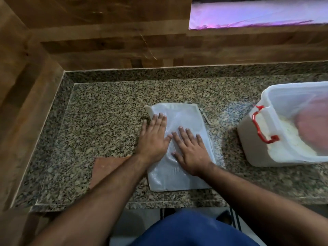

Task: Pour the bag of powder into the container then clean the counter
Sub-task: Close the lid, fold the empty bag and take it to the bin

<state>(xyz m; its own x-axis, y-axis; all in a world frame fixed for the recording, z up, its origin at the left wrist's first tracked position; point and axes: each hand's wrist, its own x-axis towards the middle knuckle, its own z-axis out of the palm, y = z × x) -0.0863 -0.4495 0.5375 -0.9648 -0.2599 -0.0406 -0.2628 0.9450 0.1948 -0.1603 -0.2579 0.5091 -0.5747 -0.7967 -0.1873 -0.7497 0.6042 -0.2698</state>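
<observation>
Grip: our left hand (pixel 154 137) and right hand (pixel 190 150) lay flat, fingers straight, pressing the bag (pixel 184 125); neither gripped it.
Bag: emptied, flat at counter centre.
Handling: we judged it light, limp, slippery; best pinched at an edge.
Container (pixel 292 132): three o'clock, open, holding powder (pixel 291 132).
Surface: speckled granite counter (pixel 99 121), a brown cloth (pixel 106 169) at eight o'clock.
Room: wood-panelled walls (pixel 106 41).

Head-worn view, steeply down, close over counter (pixel 106 121)
</observation>
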